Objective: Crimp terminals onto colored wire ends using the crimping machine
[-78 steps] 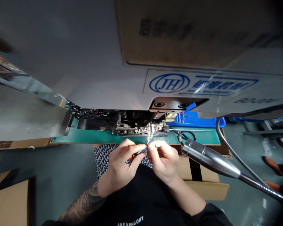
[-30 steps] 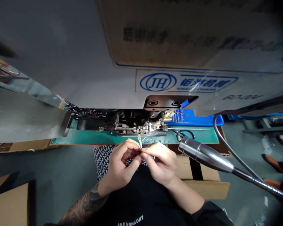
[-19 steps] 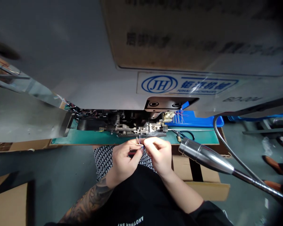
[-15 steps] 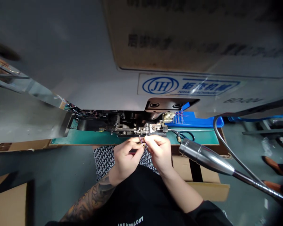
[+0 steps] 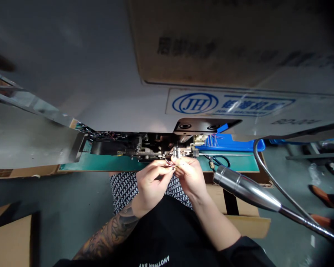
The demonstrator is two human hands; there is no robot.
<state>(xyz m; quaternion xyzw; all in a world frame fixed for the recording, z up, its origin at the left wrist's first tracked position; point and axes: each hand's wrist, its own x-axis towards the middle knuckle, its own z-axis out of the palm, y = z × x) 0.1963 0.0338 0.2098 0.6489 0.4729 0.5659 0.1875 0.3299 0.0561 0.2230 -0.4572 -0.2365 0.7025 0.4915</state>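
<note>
My left hand (image 5: 151, 183) and my right hand (image 5: 189, 178) meet just below the metal clamp head of a wire-working machine (image 5: 180, 151). Fingertips of both hands pinch a small bundle of thin coloured wires (image 5: 170, 162), whose ends almost reach the clamp. Much of the bundle is hidden by my fingers. Whether the wires touch the clamp, I cannot tell. A grey machine cover with a blue JH label (image 5: 225, 104) overhangs the mechanism.
A green board (image 5: 105, 162) lies under the mechanism, with black-handled scissors (image 5: 218, 161) and a blue tray of wires (image 5: 225, 142) to the right. A chrome gooseneck lamp (image 5: 246, 188) reaches in at right. A patterned cloth (image 5: 122, 189) lies below my hands, above cardboard boxes (image 5: 239, 207).
Both hands have risen toward the machine, carrying the wire bundle from below the board's front edge up to just beneath the clamp. The view has shifted slightly.
</note>
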